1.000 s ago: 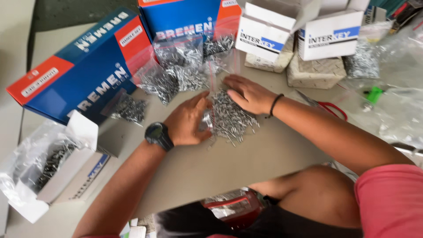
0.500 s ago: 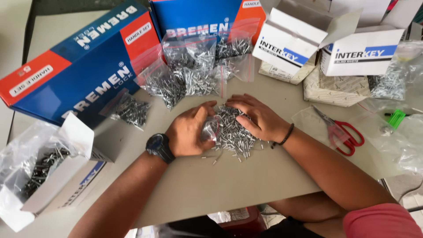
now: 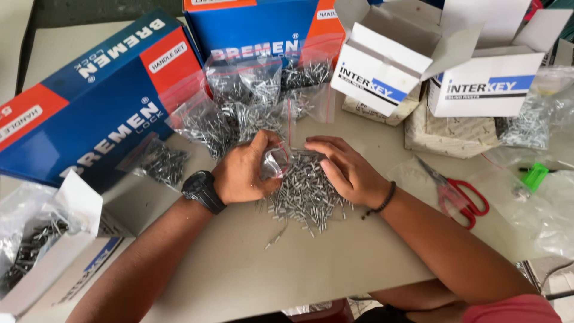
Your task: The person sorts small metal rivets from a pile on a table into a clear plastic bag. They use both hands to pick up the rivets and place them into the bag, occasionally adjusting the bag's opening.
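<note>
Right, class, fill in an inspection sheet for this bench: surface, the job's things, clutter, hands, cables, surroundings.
Surface: pale table, mostly covered along the back and sides.
Job's things: loose heap of small metal rivets; small clear zip bag at its near edge.
Clutter: filled rivet bags; two blue and red boxes; open white boxes; red-handled scissors; green clip.
Hands: left hand pinches the bag with its fingers; right hand rests flat on the heap.
Cables: one dark cable at the right edge.
Surroundings: nothing seen beyond the table.
</note>
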